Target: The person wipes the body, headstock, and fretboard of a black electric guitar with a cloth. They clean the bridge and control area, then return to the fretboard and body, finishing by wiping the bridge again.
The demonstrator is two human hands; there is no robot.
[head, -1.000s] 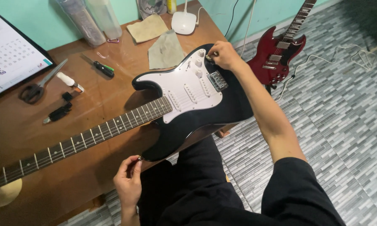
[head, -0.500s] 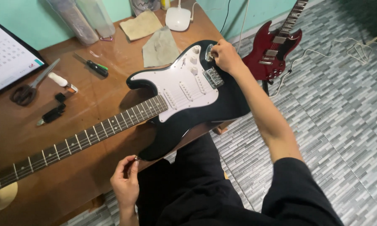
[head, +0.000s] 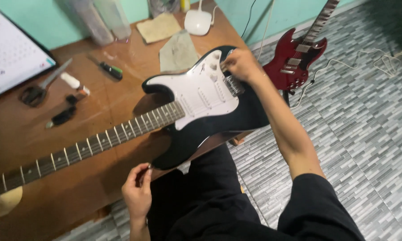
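Black electric guitar (head: 250, 114) with a white pickguard (head: 196, 96) lies across the brown wooden tabletop (head: 107, 107), its body hanging over the near edge above the person's dark-trousered lap and its fretted neck (head: 89, 145) running off toward the left. The right hand (head: 241, 64) rests on the body at the metal bridge (head: 233, 85), fingers curled down onto it near the control knobs; whether it grips anything there I cannot tell. The left hand (head: 137, 189) sits low, just off the tabletop's edge and close under the guitar's lower horn, thumb and fingertips pinched narrowly together around something small and thin that is too tiny to make out.

Farther back on the tabletop lie a grey cloth (head: 178, 51) and a tan cloth (head: 158, 27), a small screwdriver with a green-and-black handle (head: 107, 69), scissors (head: 38, 89), a small white tube (head: 74, 83) and a dark little tool (head: 63, 116). A desk calendar (head: 11, 58) stands at the left, a white device (head: 198, 21) at the wall. On the grey tiled floor (head: 357, 134), a red electric guitar (head: 299, 62) leans against the wall, well apart from the hands.
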